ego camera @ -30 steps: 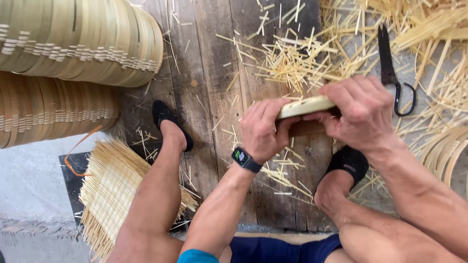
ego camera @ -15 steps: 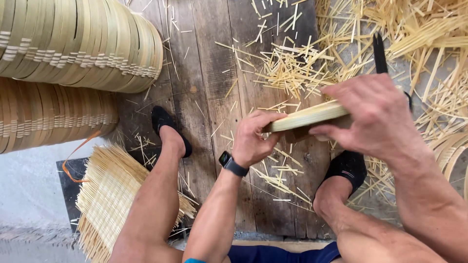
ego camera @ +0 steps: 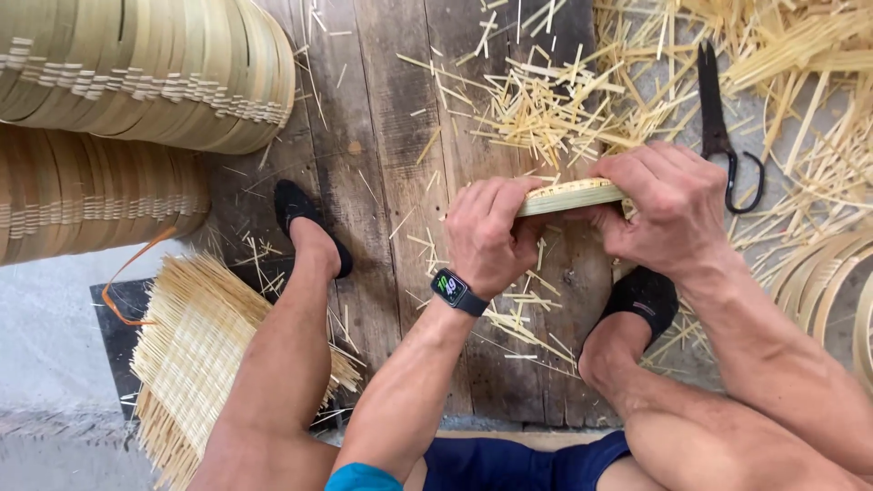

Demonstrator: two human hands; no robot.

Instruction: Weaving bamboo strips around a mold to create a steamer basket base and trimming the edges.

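Bamboo strip (ego camera: 571, 195), held flat above the plank floor (ego camera: 382, 182), looks light, stiff, springy; best gripped by its ends. Left hand (ego camera: 491, 235) and right hand (ego camera: 668, 209) pinch it, fingers pressed together.

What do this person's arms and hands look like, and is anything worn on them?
Both arms are bare, with no gloves on the left hand or the right hand. A dark smartwatch with a lit rectangular screen sits on the left wrist on a black band. The edge of a teal sleeve shows at the upper left arm. No rings are visible.
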